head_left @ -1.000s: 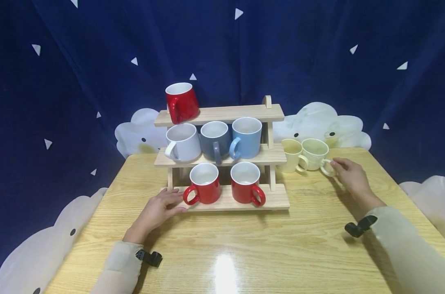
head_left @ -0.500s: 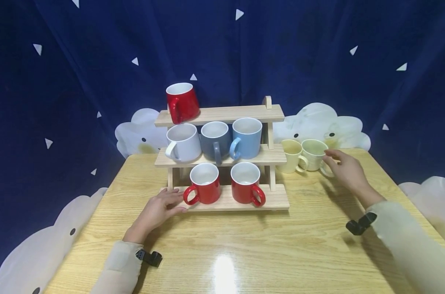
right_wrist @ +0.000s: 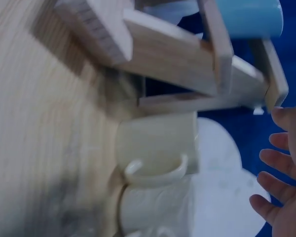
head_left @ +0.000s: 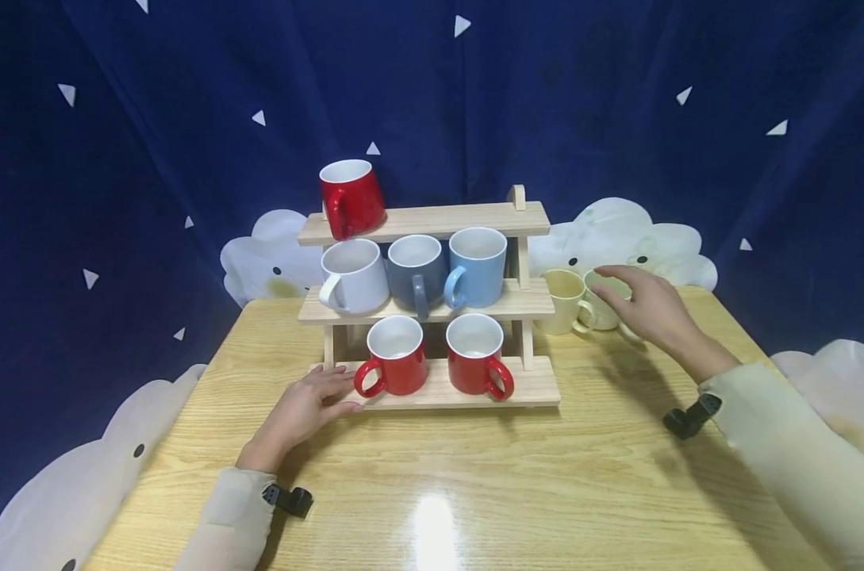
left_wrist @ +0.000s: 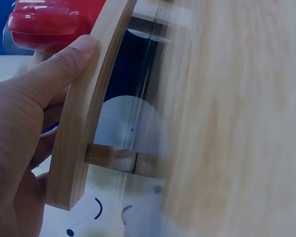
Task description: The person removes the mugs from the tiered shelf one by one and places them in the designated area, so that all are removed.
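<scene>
A three-tier wooden shelf rack (head_left: 432, 304) stands on the table. At its bottom left end my left hand (head_left: 305, 406) grips the lowest board (left_wrist: 84, 108), thumb (left_wrist: 71, 57) on one side and fingers behind. My right hand (head_left: 649, 309) hangs in the air with fingers apart, overlapping the pale green mug (head_left: 601, 319) in the head view and holding nothing. A pale yellow mug (head_left: 562, 305) stands right beside the green one. In the right wrist view, the right-hand fingers (right_wrist: 278, 163) spread near the rack's upper boards.
One red mug (head_left: 353, 202) stands at the top tier's left end. White (head_left: 356, 281), dark grey (head_left: 413, 274) and light blue (head_left: 480, 270) mugs fill the middle tier. Two red mugs (head_left: 403, 365) stand on the bottom board. A dark blue curtain (head_left: 432, 95) hangs behind.
My right hand has left the green mug's handle, rising and moving left over that mug with its fingers spreading. The left hand keeps its place on the rack.
</scene>
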A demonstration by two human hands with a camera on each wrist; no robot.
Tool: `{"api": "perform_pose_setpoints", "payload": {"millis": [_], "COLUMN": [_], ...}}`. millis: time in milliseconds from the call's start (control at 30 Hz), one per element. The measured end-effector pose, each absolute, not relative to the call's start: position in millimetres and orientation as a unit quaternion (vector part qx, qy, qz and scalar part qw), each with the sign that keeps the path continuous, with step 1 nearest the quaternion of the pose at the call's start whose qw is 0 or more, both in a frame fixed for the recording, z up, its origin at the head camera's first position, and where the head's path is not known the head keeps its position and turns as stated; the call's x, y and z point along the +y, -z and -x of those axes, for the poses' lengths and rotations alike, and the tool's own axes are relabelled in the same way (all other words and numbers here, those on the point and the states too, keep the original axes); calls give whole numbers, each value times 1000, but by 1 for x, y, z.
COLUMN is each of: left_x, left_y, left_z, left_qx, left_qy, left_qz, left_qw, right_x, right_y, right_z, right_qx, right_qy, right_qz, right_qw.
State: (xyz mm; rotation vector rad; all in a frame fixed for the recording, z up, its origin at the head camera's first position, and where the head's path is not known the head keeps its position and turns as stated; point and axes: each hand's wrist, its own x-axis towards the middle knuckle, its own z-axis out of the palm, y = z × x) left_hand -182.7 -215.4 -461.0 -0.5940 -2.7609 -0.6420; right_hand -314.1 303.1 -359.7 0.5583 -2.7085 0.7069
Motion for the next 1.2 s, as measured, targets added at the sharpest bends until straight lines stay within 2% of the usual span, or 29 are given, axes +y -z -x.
{"api": "perform_pose_setpoints", "payload": {"millis": [667, 1200], "left_x": [-212, -214], "left_y": [456, 460], "left_z": [181, 179], "left_qx": [-951, -944], "left_qy": [209, 210], "left_qz": [197, 212], "left_qw": [111, 139], "right_x": [231, 164], "right_y": [303, 272], "right_z": [315, 327], "right_qx": [-918, -908], "right_qy": [-250, -247], "right_qz": [-259, -305], "right_qw": [167, 148]}}
